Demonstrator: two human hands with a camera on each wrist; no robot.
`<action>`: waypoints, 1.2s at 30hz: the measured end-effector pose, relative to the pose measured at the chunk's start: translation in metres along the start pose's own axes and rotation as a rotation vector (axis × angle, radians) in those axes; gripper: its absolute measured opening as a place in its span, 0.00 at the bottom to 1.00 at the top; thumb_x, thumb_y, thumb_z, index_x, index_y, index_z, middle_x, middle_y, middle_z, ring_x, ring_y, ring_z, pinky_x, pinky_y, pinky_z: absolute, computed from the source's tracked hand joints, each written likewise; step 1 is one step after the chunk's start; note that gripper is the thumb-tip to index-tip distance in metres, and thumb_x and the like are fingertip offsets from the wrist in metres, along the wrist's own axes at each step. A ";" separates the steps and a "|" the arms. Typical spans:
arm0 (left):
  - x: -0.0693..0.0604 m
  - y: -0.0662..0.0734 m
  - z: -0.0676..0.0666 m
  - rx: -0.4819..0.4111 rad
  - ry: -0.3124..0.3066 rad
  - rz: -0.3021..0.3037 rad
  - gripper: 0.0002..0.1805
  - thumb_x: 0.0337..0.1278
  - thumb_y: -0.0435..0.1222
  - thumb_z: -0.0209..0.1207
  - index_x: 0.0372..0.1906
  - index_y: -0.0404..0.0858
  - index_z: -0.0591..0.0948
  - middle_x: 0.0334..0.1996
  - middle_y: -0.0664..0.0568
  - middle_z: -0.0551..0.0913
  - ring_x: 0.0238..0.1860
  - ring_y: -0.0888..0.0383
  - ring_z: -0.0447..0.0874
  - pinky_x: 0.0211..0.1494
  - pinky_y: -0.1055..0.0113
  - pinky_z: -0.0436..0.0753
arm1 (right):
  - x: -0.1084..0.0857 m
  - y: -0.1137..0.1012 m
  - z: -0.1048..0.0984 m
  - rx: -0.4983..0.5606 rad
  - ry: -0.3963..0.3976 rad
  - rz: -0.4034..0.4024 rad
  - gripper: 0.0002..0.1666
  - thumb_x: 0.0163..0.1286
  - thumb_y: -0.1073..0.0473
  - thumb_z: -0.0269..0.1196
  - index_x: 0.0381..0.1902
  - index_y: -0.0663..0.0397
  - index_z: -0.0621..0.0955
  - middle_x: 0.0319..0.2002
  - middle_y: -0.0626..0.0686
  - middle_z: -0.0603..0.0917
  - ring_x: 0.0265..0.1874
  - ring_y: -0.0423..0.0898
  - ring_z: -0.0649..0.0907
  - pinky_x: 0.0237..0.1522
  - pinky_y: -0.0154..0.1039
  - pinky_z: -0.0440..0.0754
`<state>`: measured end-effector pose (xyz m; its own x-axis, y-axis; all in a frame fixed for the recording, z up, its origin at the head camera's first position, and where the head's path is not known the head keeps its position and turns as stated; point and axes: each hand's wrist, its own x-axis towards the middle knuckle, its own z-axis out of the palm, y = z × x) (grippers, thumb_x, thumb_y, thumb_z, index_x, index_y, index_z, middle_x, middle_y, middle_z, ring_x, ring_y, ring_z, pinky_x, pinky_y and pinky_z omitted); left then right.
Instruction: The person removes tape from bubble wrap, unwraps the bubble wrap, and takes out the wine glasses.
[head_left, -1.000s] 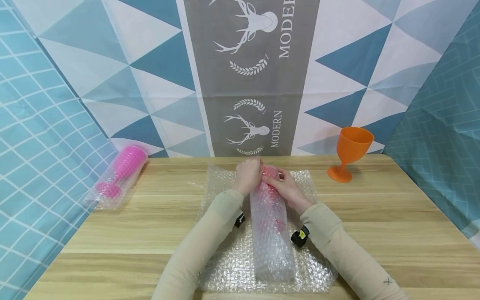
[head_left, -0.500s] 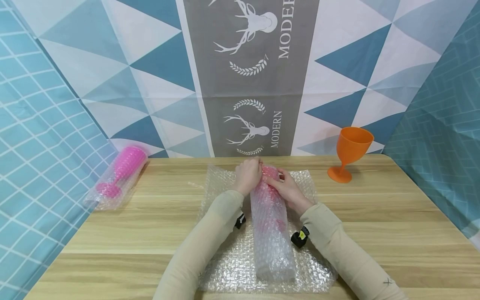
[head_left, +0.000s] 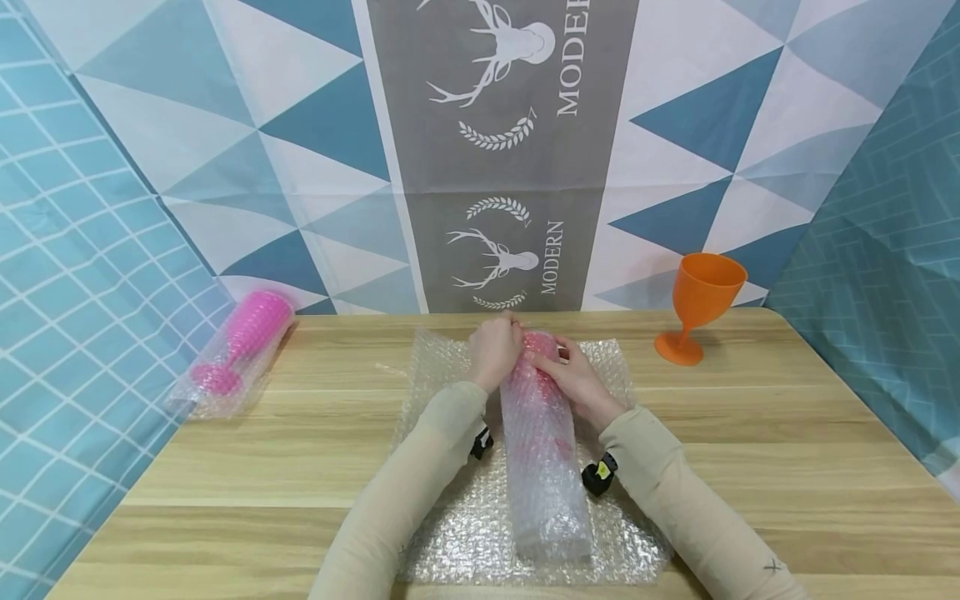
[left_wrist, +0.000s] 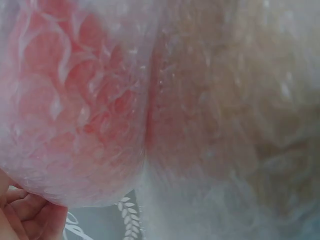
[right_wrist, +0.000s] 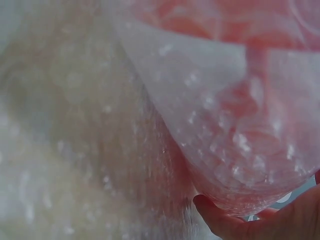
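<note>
A red-pink goblet (head_left: 538, 385) lies inside a roll of bubble wrap (head_left: 551, 508), its bowl at the far end and its foot showing faintly lower down. My left hand (head_left: 494, 348) grips the far left end of the wrap with curled fingers; part of its grip is hidden. On the other side, my right hand (head_left: 579, 380) holds the wrapped bowl, thumb on top and fingers round its right side. In the right wrist view, the goblet's stem (right_wrist: 256, 75) shows through the plastic. Beneath the roll lies a flat bubble wrap sheet (head_left: 465, 546).
At the left, a bright pink goblet (head_left: 251, 333) lies wrapped in bubble wrap against the blue tiled side cloth. An orange goblet (head_left: 701, 296) stands upright and unwrapped at the back right. All rest on a wooden table (head_left: 300, 475) before a patterned backdrop.
Very little differs. My left hand has shifted slightly to the left, and the near end of the roll has moved a touch to the right. My right hand keeps its place.
</note>
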<state>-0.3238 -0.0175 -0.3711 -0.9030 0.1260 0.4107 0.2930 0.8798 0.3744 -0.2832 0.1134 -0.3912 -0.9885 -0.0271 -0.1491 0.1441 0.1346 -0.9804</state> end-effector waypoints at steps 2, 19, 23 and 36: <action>0.000 -0.002 0.000 -0.035 0.005 -0.029 0.10 0.61 0.37 0.48 0.37 0.40 0.80 0.31 0.49 0.84 0.32 0.51 0.83 0.32 0.58 0.80 | 0.000 0.000 0.000 -0.001 -0.004 -0.002 0.43 0.62 0.54 0.59 0.68 0.59 0.52 0.63 0.64 0.60 0.57 0.59 0.69 0.55 0.51 0.72; -0.004 -0.007 -0.004 -0.207 0.004 -0.056 0.10 0.61 0.35 0.48 0.39 0.40 0.80 0.32 0.50 0.84 0.32 0.55 0.81 0.35 0.62 0.80 | 0.000 0.001 -0.002 -0.011 -0.009 -0.012 0.44 0.62 0.52 0.60 0.68 0.59 0.52 0.61 0.65 0.61 0.54 0.59 0.71 0.53 0.49 0.75; -0.007 -0.010 -0.003 -0.245 0.009 -0.047 0.11 0.61 0.35 0.48 0.40 0.39 0.80 0.33 0.50 0.83 0.31 0.56 0.80 0.35 0.64 0.79 | 0.000 0.000 -0.002 -0.025 -0.010 -0.004 0.44 0.62 0.51 0.60 0.68 0.59 0.52 0.62 0.65 0.59 0.57 0.60 0.68 0.56 0.50 0.72; -0.010 -0.027 -0.005 -0.424 -0.071 0.021 0.11 0.59 0.38 0.52 0.43 0.39 0.78 0.36 0.50 0.82 0.36 0.57 0.80 0.42 0.67 0.79 | -0.003 0.000 -0.003 -0.020 -0.011 0.002 0.44 0.62 0.52 0.59 0.69 0.57 0.51 0.63 0.63 0.60 0.56 0.60 0.69 0.54 0.50 0.74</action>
<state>-0.3210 -0.0452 -0.3815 -0.9105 0.1862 0.3692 0.4014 0.6122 0.6812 -0.2806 0.1168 -0.3908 -0.9875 -0.0374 -0.1530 0.1456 0.1541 -0.9773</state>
